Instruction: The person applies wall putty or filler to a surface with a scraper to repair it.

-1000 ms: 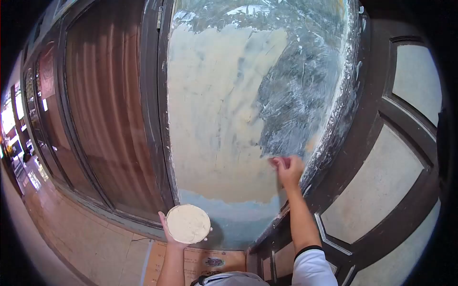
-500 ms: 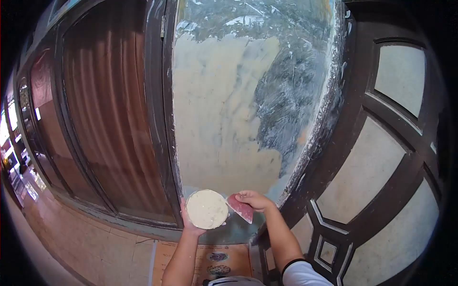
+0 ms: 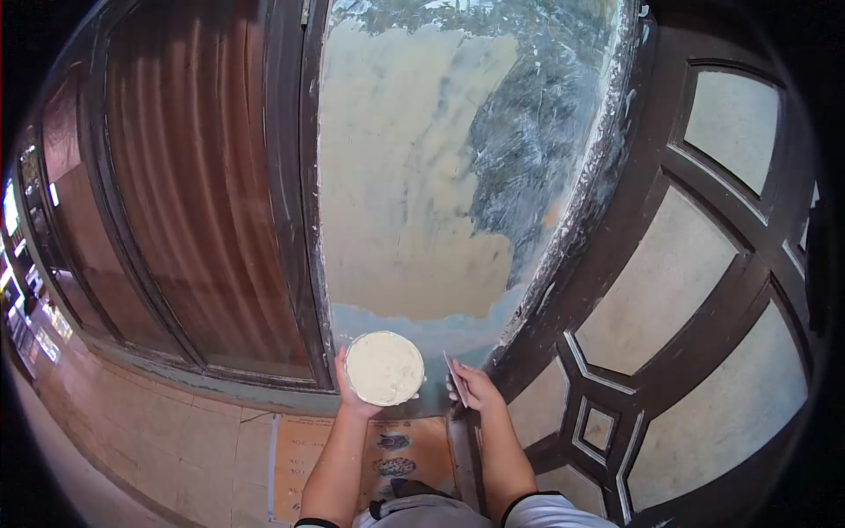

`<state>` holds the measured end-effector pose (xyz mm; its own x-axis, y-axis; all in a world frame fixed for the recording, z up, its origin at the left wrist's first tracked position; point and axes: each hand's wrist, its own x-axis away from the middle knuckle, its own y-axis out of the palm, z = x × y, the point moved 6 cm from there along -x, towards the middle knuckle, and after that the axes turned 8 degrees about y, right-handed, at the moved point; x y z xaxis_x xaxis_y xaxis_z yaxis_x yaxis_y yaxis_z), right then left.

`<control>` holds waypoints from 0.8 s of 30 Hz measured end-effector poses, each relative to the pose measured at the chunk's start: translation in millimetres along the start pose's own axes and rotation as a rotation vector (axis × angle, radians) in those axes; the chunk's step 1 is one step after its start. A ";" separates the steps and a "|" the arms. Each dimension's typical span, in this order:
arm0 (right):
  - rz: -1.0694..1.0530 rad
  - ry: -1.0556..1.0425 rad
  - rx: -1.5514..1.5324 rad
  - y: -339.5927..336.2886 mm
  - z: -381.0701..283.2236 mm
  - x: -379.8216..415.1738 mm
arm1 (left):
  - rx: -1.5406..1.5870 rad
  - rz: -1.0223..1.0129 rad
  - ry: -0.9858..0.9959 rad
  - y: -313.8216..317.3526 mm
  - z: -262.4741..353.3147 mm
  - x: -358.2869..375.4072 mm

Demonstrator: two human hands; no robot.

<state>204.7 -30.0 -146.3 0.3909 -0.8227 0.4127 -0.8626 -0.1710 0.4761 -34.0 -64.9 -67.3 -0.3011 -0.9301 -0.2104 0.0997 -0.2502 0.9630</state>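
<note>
My left hand (image 3: pixel 356 405) holds a round container (image 3: pixel 349 380) from beneath, its fingers wrapped around the side. Pale cream putty (image 3: pixel 385 366) fills it nearly to the rim. To the right, my right hand (image 3: pixel 477 387) grips a reddish putty spreader (image 3: pixel 457 380), now turned almost edge-on and apart from the container. In front of both hands stands a wall panel partly coated with smooth cream putty (image 3: pixel 396 176). A dark grey, streaked patch (image 3: pixel 528 150) shows on the panel's right side, and a bluish-grey strip (image 3: pixel 405 329) runs below the coating.
A dark-framed window with a brown curtain (image 3: pixel 194 194) is on the left. On the right stands a dark wooden door (image 3: pixel 651 273) with pale panels. An orange printed sheet (image 3: pixel 308 458) lies on the tiled floor (image 3: pixel 194 449) below my arms.
My view has tilted downward, so the wall appears higher. The spreader has turned from showing its flat face to nearly edge-on and has moved away from the container.
</note>
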 end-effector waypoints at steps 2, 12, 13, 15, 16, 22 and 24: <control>-0.043 0.012 0.036 9.2 -2.8 -3.7 | -0.010 0.012 0.012 3.6 -2.1 2.2; 0.161 -0.124 0.014 13.5 -12.7 -1.7 | -0.070 -0.011 0.050 12.2 5.4 11.4; 0.156 -0.125 0.018 14.3 -10.2 0.5 | -0.073 -0.130 0.013 24.1 7.2 14.1; 0.208 -0.258 -0.037 17.8 -14.9 15.9 | -0.080 -0.016 0.055 17.5 15.6 12.0; 0.155 -0.303 -0.051 24.8 -20.3 19.9 | -0.091 -0.046 0.057 22.0 18.9 12.5; 0.442 -0.760 0.492 64.1 -66.4 55.7 | -0.200 0.060 0.062 22.9 25.9 4.1; 0.548 -0.980 0.847 100.0 -82.8 84.5 | -0.180 0.087 0.074 24.2 25.6 -1.5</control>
<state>178.1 -71.8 0.5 -0.1301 -0.8691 -0.4773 -0.8969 0.3084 -0.3171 -55.4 -62.6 -39.4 -0.2143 -0.9658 -0.1463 0.2918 -0.2062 0.9340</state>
